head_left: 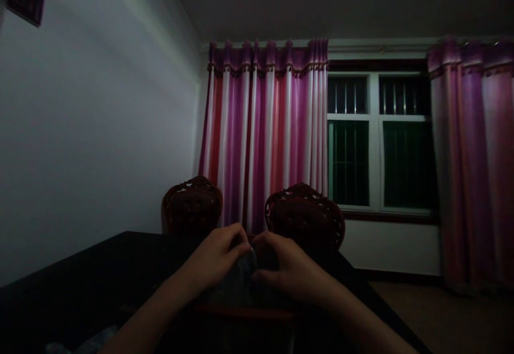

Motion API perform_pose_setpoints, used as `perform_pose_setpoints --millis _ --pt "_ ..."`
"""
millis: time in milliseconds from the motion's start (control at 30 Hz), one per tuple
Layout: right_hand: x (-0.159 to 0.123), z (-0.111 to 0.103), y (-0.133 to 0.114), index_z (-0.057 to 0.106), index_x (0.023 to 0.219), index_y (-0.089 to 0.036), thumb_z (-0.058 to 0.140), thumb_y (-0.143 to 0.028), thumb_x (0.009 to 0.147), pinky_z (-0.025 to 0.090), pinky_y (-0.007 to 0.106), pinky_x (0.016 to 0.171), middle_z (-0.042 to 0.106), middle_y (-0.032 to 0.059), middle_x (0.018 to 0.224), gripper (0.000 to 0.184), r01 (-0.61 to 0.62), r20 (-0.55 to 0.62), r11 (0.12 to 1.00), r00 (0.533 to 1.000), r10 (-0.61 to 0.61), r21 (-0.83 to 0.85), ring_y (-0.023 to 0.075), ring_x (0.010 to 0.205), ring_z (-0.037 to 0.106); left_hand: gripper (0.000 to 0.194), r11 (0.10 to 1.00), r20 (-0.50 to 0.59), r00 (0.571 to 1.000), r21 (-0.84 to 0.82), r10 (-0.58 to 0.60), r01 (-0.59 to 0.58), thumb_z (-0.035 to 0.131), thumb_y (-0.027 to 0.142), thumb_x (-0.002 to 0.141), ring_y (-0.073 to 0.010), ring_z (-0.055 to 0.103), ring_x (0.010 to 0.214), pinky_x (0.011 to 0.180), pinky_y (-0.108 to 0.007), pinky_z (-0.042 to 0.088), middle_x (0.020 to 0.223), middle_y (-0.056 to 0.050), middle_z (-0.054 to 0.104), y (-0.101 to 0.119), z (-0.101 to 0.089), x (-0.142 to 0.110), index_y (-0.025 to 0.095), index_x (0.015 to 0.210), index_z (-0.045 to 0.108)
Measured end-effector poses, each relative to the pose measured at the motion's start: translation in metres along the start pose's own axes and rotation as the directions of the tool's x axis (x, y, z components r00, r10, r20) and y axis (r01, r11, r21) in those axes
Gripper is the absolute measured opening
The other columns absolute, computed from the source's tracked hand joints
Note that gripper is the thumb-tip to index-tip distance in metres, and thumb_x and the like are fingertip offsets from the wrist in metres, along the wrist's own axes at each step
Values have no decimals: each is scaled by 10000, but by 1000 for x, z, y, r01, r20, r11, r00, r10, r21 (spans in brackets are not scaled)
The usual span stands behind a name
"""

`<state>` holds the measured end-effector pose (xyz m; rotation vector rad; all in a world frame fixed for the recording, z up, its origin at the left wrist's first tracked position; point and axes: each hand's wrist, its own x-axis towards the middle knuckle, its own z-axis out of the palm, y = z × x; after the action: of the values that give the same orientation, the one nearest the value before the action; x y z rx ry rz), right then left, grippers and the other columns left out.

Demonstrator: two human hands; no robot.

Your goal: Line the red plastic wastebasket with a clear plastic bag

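Both of my hands meet above a dark table (100, 273). My left hand (217, 257) has its fingers curled and pinched on a dark grey, soft-looking object (241, 281) held between the two hands. My right hand (287, 268) grips the same object from the other side, fingers bent and closed. The room is dim and I cannot make out what the object is.
Two carved dark wooden chairs (191, 206) (305, 217) stand behind the table. Pink and purple striped curtains (265, 129) hang beside a barred window (379, 140). A white wall is on the left. Bare floor (441, 316) lies to the right.
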<state>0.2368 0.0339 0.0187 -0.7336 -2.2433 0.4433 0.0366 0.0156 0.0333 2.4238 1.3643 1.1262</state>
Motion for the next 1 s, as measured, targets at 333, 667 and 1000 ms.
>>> perform_pose_setpoints --millis 333,667,1000 --pt "2 2 22 701 875 -173 602 -61 712 422 227 599 686 7 771 221 -69 52 991 996 75 -115 131 679 610 178 998 -100 994 36 -37 41 466 370 921 -160 566 743 697 -287 382 773 43 577 -18 -11 -12 219 836 503" --pt "8 4 19 690 735 -172 666 -80 674 389 222 580 668 -18 702 113 -22 110 990 993 38 -140 123 645 589 189 999 -179 983 38 -29 36 425 391 942 -154 567 736 690 -291 377 767 40 576 -10 -4 -12 226 863 471" --pt "4 -14 15 686 821 -182 677 -242 759 429 244 632 690 14 798 86 -55 33 993 998 59 -102 155 735 612 161 997 -238 969 30 -68 78 439 373 932 -153 551 711 679 -296 372 762 38 561 -13 -11 -19 231 858 459"
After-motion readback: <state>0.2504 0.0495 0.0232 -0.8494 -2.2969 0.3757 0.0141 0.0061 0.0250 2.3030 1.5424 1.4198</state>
